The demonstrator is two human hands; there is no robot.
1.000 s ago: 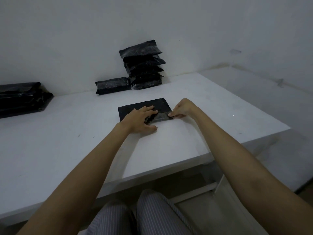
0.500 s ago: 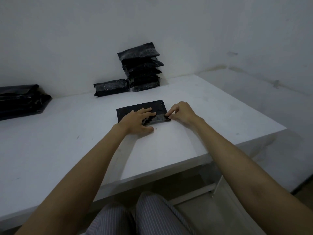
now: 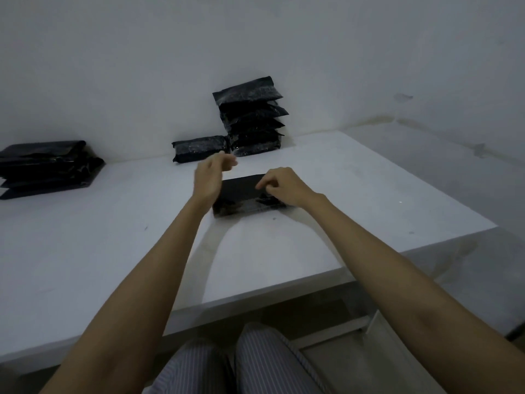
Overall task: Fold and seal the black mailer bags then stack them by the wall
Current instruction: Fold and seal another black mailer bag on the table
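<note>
A flat black mailer bag (image 3: 241, 191) lies on the white table (image 3: 113, 237) in front of me, its near edge a glossy folded strip. My right hand (image 3: 284, 187) sits over the bag's right part, fingers bent, fingertips and thumb pinching at its surface. My left hand (image 3: 211, 177) hovers above the bag's left end, blurred, fingers loosely curled with nothing visible in them. By the wall stands a stack of several sealed black bags (image 3: 252, 118), and a single sealed bag (image 3: 200, 147) lies to its left.
A pile of flat black mailer bags (image 3: 45, 169) lies at the table's far left against the wall. The table's right edge (image 3: 454, 237) drops off to the floor. My striped trouser legs (image 3: 227, 362) show below the front edge.
My left hand has lifted off the bag and swung up and away from me. My right hand has shifted from the bag's right edge onto its top.
</note>
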